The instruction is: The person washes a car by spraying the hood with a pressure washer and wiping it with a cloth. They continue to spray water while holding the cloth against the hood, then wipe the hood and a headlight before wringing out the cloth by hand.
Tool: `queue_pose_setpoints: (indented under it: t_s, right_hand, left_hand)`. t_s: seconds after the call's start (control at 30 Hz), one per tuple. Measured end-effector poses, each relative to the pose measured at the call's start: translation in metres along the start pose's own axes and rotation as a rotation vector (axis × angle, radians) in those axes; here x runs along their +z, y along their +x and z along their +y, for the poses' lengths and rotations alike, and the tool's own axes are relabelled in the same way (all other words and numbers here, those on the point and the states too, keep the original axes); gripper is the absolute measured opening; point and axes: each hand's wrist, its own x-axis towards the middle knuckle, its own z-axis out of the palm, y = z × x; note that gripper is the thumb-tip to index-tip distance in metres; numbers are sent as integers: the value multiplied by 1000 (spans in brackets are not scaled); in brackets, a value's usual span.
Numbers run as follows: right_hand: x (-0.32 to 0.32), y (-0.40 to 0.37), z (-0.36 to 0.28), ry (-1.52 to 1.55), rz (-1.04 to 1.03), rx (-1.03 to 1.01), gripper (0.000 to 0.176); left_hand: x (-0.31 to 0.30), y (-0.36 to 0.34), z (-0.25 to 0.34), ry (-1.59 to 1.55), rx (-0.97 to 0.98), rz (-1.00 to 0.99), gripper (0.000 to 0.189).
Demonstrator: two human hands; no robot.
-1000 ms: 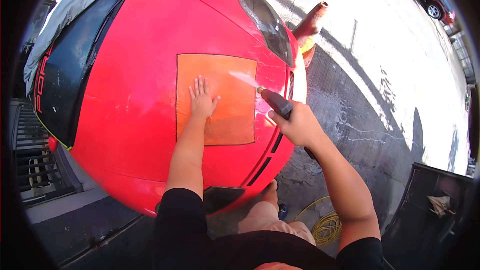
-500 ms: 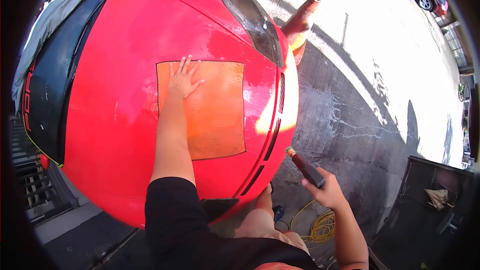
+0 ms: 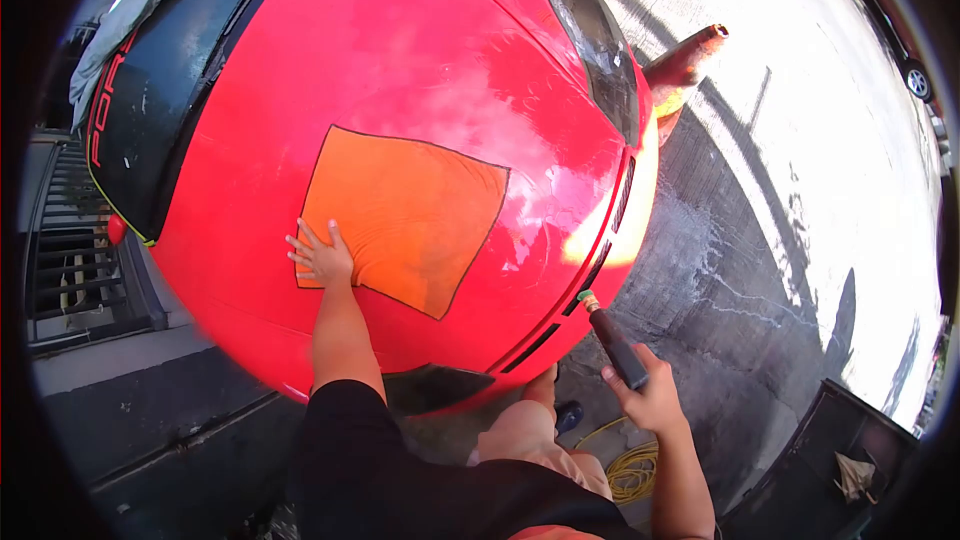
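Note:
My left hand (image 3: 324,258) lies flat with spread fingers on the lower left edge of an orange microfibre cloth (image 3: 410,210). Some fingertips reach past the cloth's dark border onto the red car hood (image 3: 250,170). Small wrinkles run through the cloth near my hand. In my right hand (image 3: 650,390) is a dark handheld tool (image 3: 618,348) with a green and brass-coloured tip; its exact kind I cannot make out. The tool points up and left, close to the car's front bumper vents (image 3: 598,275). My right fingers are wrapped round its rear end.
An orange traffic cone (image 3: 685,60) stands beyond the headlight (image 3: 597,50). A coiled yellow hose or cord (image 3: 632,472) lies on the ground near my legs. At lower right is a dark open-topped container (image 3: 815,470). The windshield (image 3: 185,50) is at upper left.
My left hand has moved from the cloth's top edge down to its lower left edge. The cloth now lies rotated and wrinkled. The tool stays in my right hand; the view has shifted.

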Motion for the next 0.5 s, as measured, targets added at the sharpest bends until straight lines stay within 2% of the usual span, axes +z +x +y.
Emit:
queue_pose_setpoints:
  t_s: [0.03,0.1,0.17,0.23,0.3,0.4,0.5]
  right_hand:
    - [-2,-1,-7,25,-25,2,37]
    - [2,-5,-22,68,-76,13,38]
    - [14,-8,-33,88,-167,-19,41]
    - [29,-12,-46,86,-298,-37,45]
    - [50,-12,-58,74,-456,-49,51]
    - [92,-13,-63,-104,-553,-153,56]
    - [127,-12,-62,-303,-473,-173,59]
  left_hand:
    - [4,-22,-13,-37,-144,-22,93]
    - [35,-52,-44,-44,-290,112,99]
    - [39,-115,-68,-44,74,164,108]
    - [30,-178,-73,-48,344,-49,120]
    - [43,-221,-74,-71,377,-176,134]
    - [52,-251,-59,-87,269,-178,142]
    - [44,-261,-47,-77,224,-205,141]
